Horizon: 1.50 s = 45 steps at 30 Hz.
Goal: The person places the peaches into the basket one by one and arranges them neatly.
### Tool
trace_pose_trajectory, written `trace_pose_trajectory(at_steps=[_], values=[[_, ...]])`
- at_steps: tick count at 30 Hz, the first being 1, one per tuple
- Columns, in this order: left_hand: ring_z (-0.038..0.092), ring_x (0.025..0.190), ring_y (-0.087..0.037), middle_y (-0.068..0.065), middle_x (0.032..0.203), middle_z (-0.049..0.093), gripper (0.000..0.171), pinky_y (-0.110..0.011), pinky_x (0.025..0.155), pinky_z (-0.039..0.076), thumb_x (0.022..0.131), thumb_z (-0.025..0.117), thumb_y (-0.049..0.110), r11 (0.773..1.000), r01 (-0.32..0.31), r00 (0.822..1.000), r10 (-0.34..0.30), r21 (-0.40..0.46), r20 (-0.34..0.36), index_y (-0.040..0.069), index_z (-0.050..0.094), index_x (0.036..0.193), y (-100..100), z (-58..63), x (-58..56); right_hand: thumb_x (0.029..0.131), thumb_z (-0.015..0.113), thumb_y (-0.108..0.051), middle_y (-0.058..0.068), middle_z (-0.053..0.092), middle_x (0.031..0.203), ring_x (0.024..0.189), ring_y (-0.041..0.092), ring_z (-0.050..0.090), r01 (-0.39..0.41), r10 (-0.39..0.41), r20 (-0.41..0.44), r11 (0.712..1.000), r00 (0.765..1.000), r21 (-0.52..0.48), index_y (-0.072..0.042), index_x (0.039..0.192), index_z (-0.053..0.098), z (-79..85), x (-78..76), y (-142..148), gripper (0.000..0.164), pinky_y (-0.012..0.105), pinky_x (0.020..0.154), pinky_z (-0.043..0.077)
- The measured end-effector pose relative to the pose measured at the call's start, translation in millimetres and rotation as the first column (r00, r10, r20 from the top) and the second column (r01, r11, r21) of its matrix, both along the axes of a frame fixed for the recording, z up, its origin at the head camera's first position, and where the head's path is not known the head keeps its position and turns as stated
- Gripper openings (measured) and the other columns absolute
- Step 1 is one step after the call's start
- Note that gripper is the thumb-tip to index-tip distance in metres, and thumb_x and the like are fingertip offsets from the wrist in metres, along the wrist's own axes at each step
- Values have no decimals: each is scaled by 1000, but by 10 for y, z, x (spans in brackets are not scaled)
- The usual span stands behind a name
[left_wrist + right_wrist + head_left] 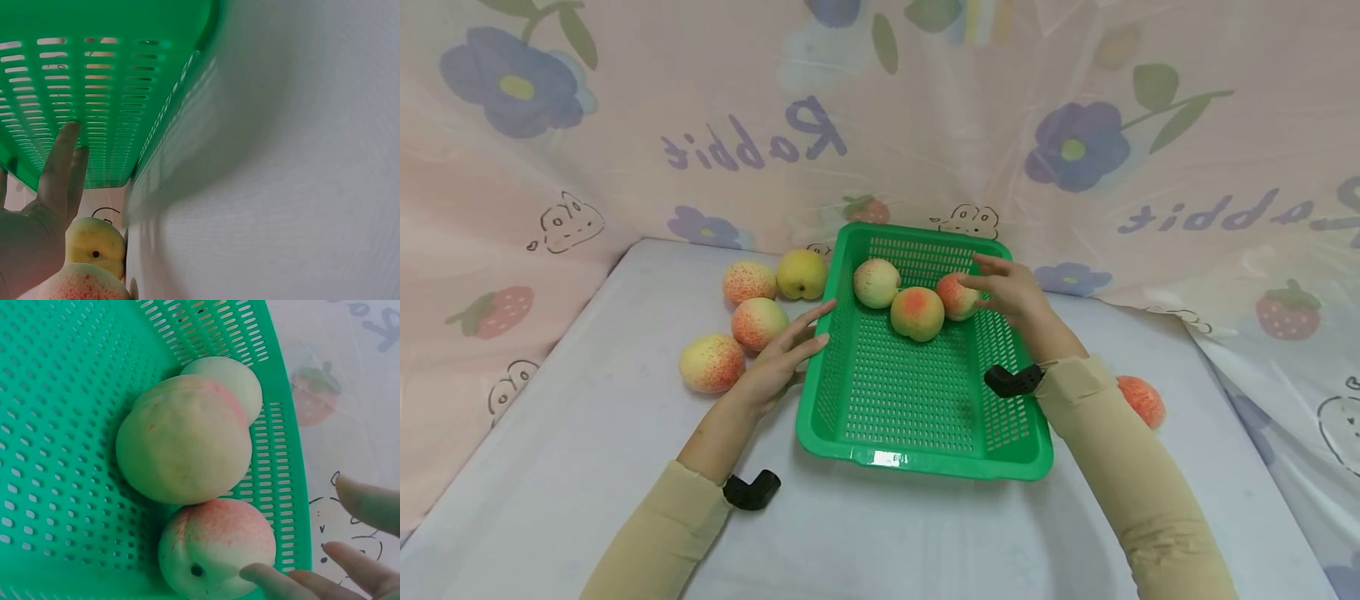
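Observation:
A green plastic basket (917,400) with slotted walls rests on the white table, holding three peaches at its far end. One is pale (876,283), one orange-topped (917,314), and one reddish (957,297) by the right wall. My left hand (778,358) lies along the basket's left side, its fingers stretched out against the slotted wall in the left wrist view. Over the basket's far right rim, my right hand (1011,292) has its fingers spread, one fingertip right at the reddish peach (219,550). Neither hand grips anything.
Left of the basket lie a yellow fruit (802,274) and several speckled peaches (712,363), close to my left hand. Another red peach (1141,402) sits on the right, partly behind my right sleeve. A printed curtain (925,108) hangs behind the table.

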<state>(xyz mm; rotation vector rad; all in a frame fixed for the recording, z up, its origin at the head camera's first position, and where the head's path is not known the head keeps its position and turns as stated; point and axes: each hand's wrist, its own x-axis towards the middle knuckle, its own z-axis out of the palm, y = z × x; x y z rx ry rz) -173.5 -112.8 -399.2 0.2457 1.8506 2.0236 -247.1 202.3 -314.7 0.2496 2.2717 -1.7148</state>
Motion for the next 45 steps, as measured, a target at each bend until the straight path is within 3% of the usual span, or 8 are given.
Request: trace_pose_trajectory(at_steps=[19, 28, 37, 45], values=[[47, 122, -32, -13, 149, 32, 53, -39, 87, 47, 101, 49, 28, 1000, -9, 1000, 9, -13, -3, 33, 31, 150, -2, -6, 2, 96, 58, -13, 18, 15, 158, 143, 32, 27, -13, 9, -30, 991, 1000, -136, -11, 154, 19, 91, 228, 239, 70, 40, 111, 34], [45, 123, -31, -14, 148, 33, 53, -41, 88, 46, 101, 49, 29, 1000, -4, 1000, 3, -7, -7, 32, 30, 150, -3, 2, -2, 95, 60, -17, 18, 17, 158, 143, 29, 27, -29, 18, -62, 983, 998, -179, -4, 152, 21, 145, 399, 454, 70, 34, 112, 33], [47, 121, -31, -14, 149, 33, 54, -38, 85, 48, 101, 49, 28, 1000, 0, 1000, 0, 2, -5, 31, 29, 151, -1, 4, -4, 92, 65, -19, 8, 11, 161, 122, 9, 47, 26, -39, -63, 980, 997, -195, -4, 151, 24, 119, 548, 665, 74, 28, 109, 36], [46, 122, -32, -15, 149, 32, 54, -38, 85, 47, 101, 48, 28, 1000, 6, 1000, -6, -1, -10, 31, 28, 151, 6, -8, -5, 88, 70, -17, 9, 20, 158, 99, -2, 60, 120, -145, -102, 969, 984, -218, -3, 149, 31, 34, 715, 819, 73, 17, 89, 49]])
